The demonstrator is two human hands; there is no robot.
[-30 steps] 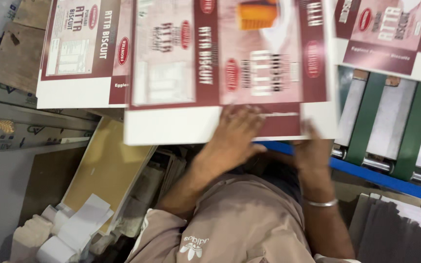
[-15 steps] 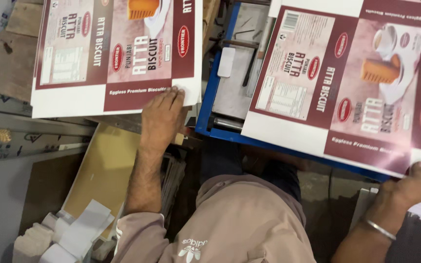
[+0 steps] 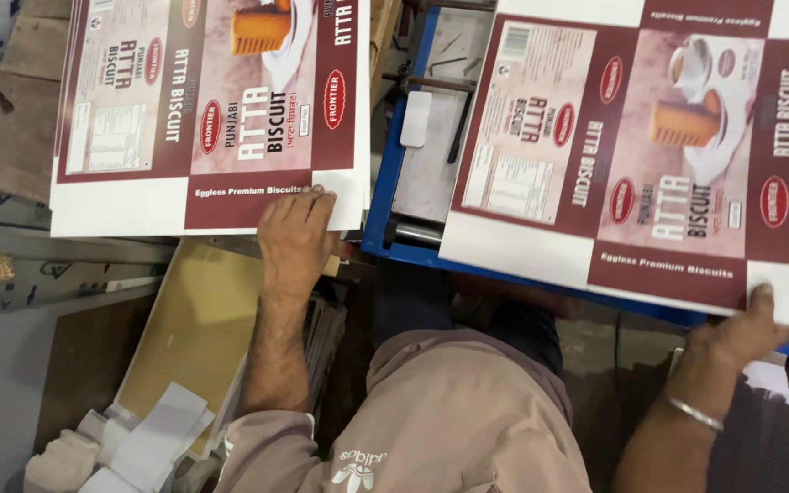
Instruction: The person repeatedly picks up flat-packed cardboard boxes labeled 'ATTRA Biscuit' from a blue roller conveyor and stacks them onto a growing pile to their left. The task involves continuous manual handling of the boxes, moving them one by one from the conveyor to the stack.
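While the left hand lies flat, fingers spread on the near edge of a maroon-and-white printed cardboard carton sheet at ten o'clock, the right hand pinches the corner of a second matching sheet at two o'clock. A blue metal frame fills the gap between their edges.

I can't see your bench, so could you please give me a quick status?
Left hand flat on stacked maroon-and-white printed carton sheets. Right hand gripping one matching sheet over blue machine frame.
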